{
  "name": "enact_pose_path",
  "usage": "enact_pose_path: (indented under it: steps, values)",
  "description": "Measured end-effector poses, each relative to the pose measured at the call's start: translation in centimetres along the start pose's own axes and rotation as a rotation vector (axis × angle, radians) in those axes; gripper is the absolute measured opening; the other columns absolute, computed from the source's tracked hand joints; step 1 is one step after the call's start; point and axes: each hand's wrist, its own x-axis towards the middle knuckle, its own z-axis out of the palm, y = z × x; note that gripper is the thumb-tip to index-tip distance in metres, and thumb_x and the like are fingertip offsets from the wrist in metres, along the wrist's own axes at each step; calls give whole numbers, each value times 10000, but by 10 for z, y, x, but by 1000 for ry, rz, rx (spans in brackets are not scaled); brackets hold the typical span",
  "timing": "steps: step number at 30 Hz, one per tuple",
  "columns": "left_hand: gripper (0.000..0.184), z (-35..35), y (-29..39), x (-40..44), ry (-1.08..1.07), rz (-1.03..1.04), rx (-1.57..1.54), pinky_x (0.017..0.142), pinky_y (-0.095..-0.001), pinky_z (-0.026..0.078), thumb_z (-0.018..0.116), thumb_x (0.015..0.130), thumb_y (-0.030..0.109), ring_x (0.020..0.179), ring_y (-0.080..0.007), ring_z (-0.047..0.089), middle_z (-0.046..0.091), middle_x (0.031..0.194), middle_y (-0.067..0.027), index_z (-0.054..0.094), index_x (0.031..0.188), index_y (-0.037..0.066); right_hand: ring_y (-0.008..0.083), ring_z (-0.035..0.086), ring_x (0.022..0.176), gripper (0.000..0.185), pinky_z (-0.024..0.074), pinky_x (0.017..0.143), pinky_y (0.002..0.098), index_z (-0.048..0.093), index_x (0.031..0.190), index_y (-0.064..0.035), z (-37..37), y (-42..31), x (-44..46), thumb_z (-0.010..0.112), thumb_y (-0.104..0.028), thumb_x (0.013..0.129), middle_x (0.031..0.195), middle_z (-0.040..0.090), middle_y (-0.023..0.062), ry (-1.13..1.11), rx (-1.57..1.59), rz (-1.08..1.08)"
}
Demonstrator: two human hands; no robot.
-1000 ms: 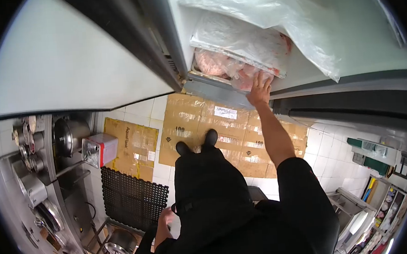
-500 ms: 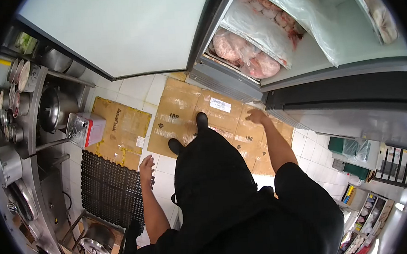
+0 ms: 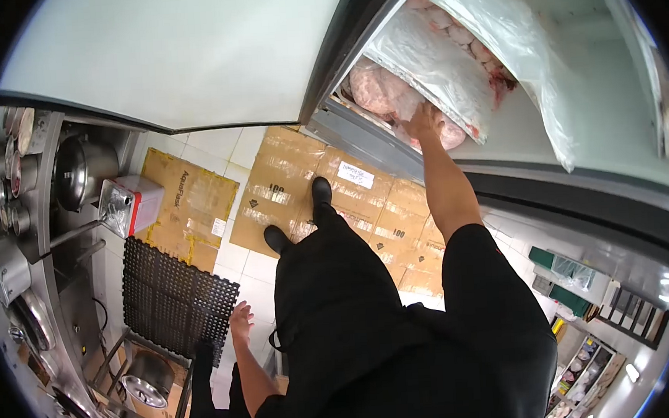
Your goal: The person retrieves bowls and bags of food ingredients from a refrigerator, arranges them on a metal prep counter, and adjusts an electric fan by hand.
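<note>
"Where are our hands?"
"Apart: our right hand (image 3: 423, 121) is on the bagged meat (image 3: 377, 87) low in the open fridge (image 3: 605, 127), its grip unclear to us; our left hand (image 3: 241, 320) hangs loosely open."
"Writing?"
"We read 'AquaFlask' on the smaller cardboard (image 3: 180, 194), '100' on the larger cardboard (image 3: 289, 162); its handwritten label (image 3: 355, 175) defeats us."

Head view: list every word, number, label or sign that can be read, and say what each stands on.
"AquaFlask": smaller cardboard sheet on the floor.
"100": printed twice on the larger cardboard sheet.
Handwritten white label on the larger sheet: too blurred to read.
Small white sticker on the smaller sheet: too small to read.
Red print on the larger sheet: too blurred to read.
</note>
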Motion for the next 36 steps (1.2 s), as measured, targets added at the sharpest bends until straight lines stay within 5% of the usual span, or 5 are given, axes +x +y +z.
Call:
enact_pose_path:
  steps: [6, 16, 24, 31, 36]
  values:
    - [410, 52, 23, -25, -40, -39, -12, 776, -378, 474, 540, 902, 250, 961, -205, 592, 607, 1161, -85, 526, 1282, 96, 320, 140, 1399, 923, 132, 1109, 554, 238, 1459, -138, 42, 15, 30, 670, -526, 742, 1517, 168, 59, 235, -186, -80]
    - [358, -7, 21, 7, -8, 90, -11, 726, -323, 471, 496, 919, 190, 947, -167, 587, 621, 1160, -61, 546, 1264, 112, 280, 314, 1354, 554, 284, 1060, 556, 480, 1340, -157, 70, 30, 20, 544, -351, 826, 1410, 440, 59, -162, -513, -399]
    - [362, -40, 15, 25, 7, 55, 16, 781, -370, 481, 519, 933, 251, 976, -198, 590, 611, 1173, -54, 548, 1260, 98, 324, 614, 1002, 507, 471, 910, 374, 570, 1247, -94, 162, 69, -145, 645, -320, 799, 1062, 656, 172, -459, 100, -591]
    - [383, -23, 11, 39, -60, 82, -21, 746, -354, 481, 531, 921, 267, 931, -187, 593, 618, 1139, -49, 540, 1264, 96, 302, 626, 951, 561, 487, 863, 385, 495, 1332, -118, 186, 107, -143, 625, -324, 826, 1043, 668, 135, -460, 136, -429]
    - [356, -12, 18, 23, -52, 73, 7, 698, -310, 460, 532, 911, 290, 874, -133, 573, 616, 1096, -3, 559, 1223, 120, 242, 560, 900, 478, 439, 777, 417, 458, 1332, -159, 139, 74, -53, 516, -347, 897, 1013, 614, 43, -347, 1242, 192]
